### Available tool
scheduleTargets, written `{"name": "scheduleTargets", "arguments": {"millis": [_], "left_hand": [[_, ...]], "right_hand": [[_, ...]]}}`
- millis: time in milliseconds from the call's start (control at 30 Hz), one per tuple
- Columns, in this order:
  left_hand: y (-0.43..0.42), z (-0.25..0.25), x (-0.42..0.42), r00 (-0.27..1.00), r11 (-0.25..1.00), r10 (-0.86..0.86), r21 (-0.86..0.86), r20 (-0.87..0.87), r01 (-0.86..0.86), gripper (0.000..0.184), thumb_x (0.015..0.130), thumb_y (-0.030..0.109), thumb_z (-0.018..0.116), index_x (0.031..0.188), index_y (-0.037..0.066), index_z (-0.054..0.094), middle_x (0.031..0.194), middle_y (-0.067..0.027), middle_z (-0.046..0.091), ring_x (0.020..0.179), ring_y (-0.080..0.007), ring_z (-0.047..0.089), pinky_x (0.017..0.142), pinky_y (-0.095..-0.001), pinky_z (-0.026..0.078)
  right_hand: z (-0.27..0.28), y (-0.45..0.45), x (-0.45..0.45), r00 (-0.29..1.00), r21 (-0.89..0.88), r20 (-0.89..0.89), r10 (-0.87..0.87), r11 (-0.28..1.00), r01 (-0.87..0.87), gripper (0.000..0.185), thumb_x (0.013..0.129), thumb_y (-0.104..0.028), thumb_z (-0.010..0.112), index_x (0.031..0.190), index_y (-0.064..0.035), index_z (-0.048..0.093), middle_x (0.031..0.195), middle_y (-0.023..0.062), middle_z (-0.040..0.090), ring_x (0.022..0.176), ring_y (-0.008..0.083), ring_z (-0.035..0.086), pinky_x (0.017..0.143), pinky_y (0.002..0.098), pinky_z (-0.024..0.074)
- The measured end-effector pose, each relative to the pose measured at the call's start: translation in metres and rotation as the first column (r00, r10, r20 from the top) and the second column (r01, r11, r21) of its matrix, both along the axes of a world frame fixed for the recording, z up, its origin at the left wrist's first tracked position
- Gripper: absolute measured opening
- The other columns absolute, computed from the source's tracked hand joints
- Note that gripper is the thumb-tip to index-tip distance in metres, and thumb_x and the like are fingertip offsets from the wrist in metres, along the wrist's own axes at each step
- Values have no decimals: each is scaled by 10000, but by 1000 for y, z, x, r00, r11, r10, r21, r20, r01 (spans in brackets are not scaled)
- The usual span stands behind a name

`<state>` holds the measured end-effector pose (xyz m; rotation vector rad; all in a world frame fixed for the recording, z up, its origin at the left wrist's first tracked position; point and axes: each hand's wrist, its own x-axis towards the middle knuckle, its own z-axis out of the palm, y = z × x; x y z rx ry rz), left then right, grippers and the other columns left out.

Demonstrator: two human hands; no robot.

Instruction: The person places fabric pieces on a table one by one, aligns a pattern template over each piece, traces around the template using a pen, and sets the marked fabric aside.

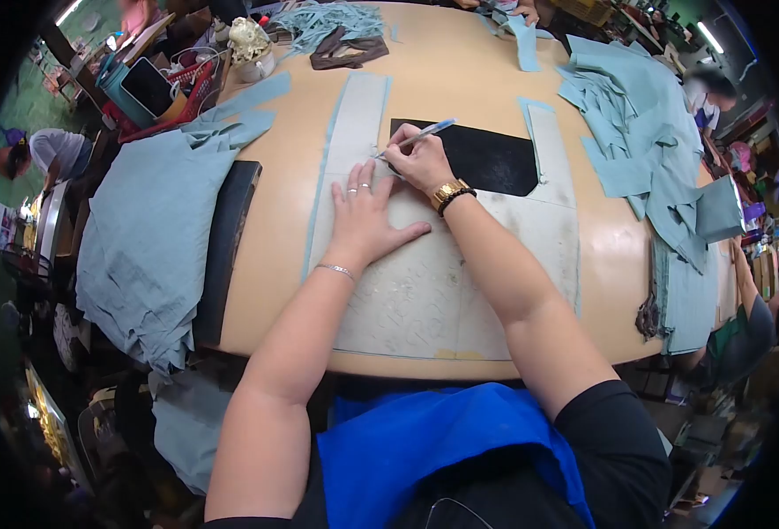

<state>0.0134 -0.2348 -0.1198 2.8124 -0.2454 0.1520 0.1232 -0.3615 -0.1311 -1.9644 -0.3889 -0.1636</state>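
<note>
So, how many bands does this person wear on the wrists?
3: a silver band at the wrist of the left hand; a gold band and a black band at the wrist of the right hand, which holds a pen.

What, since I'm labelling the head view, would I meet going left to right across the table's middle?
Draped fabric pile, dark board, left hand, right hand holding a pen, black panel, loose fabric heap.

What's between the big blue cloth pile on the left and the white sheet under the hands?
In the head view: a dark board beside the cloth pile, then bare table, then a thin blue cloth edge along the white sheet.
</note>
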Motion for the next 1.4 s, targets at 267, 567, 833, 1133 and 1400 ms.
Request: {"name": "scheduleTargets", "arguments": {"millis": [267,567,833,1133,1400], "left_hand": [[1,-12,1,995,999,-10,-29,99,13,908,635,717,691,1276,102,500,1478,-227,312,1433,-371,170,1096,-653,131],[0,-1,0,1000,1000,4,23,-19,-4,1038,642,741,675,1400,88,397,1515,-208,266,1446,-356,152,1121,-630,108],[-4,-3,0,1000,1000,12,29,4,-12,981,656,705,697,1382,107,420,1523,-180,262,1447,-331,169,1118,-627,133],[-5,-2,-1,999,1000,15,9,28,-15,839,654,675,717,1282,165,493,1508,-172,297,1434,-333,207,1107,-634,160],[-8,1,0,1000,1000,8,12,21,-8,801,656,629,743,1260,163,496,1504,-171,304,1432,-323,216,1105,-631,169]], "right_hand": [[-5,1,2,1000,-44,26,5,999,-4,204,767,-215,661,794,-13,645,650,126,652,596,172,641,579,297,509],[-8,0,5,997,-52,73,29,998,-25,221,766,-230,656,797,-12,644,661,161,667,620,230,683,595,322,530],[-5,1,2,990,-20,135,28,999,-25,209,734,-216,678,805,-22,650,694,172,663,667,265,687,632,347,541],[0,-149,-10,970,308,20,-240,925,223,101,794,-156,661,799,-56,654,643,-4,607,586,64,532,522,244,430],[-24,-261,-42,941,200,-9,-338,922,333,96,793,-127,646,781,-34,624,689,-7,613,629,48,533,582,223,440]]}}
